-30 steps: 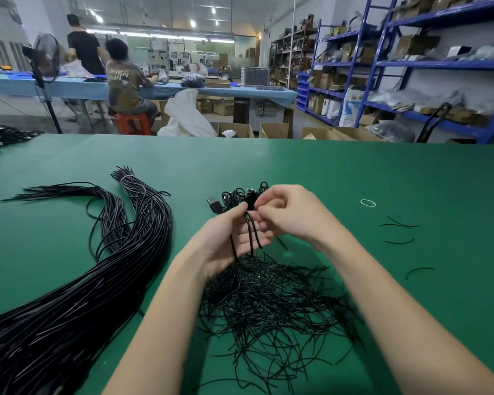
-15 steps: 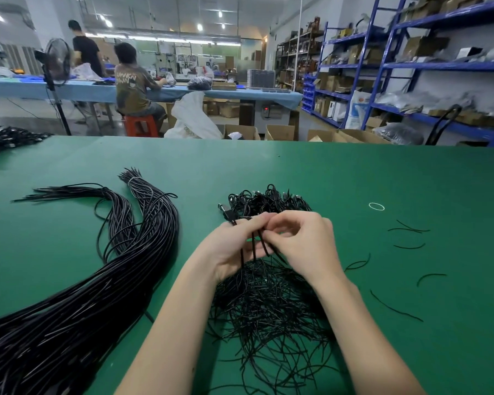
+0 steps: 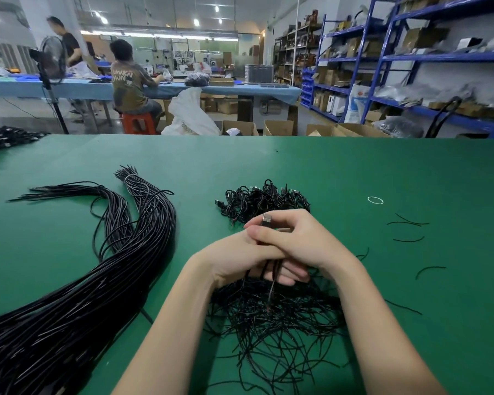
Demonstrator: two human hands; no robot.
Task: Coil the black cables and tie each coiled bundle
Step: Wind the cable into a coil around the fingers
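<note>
While both hands work one cable over the tie pile, we're mid-coil, most stock untouched.
Our left hand and right hand overlap, fingers curled and pressed around a thin black cable; its metal USB plug pokes out on top, loose tail hanging down. Just behind sits a small heap of coiled bundles, glossy and knotted, so some are done. Left on the green worktop lies a long, smooth sheaf of straight cables, likely all still to coil. Under our wrists: wiry black ties, matte, tangled. We judge it early.
</note>
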